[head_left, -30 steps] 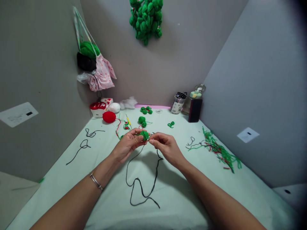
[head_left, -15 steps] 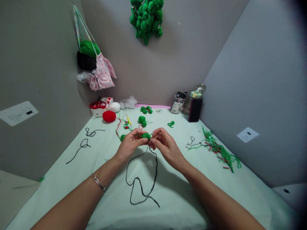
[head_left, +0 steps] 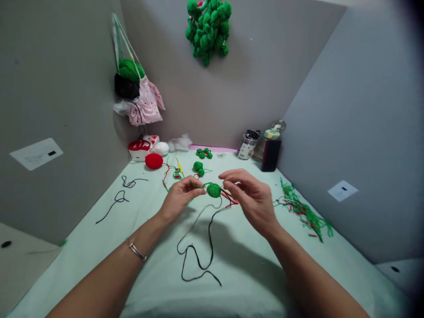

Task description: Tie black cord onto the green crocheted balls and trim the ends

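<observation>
A small green crocheted ball (head_left: 213,190) hangs between my two hands, above the table. My left hand (head_left: 181,197) is closed in a pinch on the green strand at the ball's left side. My right hand (head_left: 253,198) is at the ball's right, thumb and fingertips drawn together around something thin that I cannot make out. Red-orange and dark strands or thin parts (head_left: 230,198) show below the right fingers; their kind is unclear. Long black yarn (head_left: 211,238) trails from the ball area down onto the table in loops.
Behind the hands lie green crocheted pieces (head_left: 198,168), a yellow-handled crochet hook (head_left: 179,166) and a red yarn ball (head_left: 154,161). Yarn scraps (head_left: 304,212) are heaped at right, black strands (head_left: 121,198) at left. A pen cup (head_left: 247,145) and phone (head_left: 270,155) stand at the back right.
My right hand has moved right, away from my left, and its fingers have lengthened out. The green ball is now visible between the hands, and red-orange strands have appeared beneath the right fingers.
</observation>
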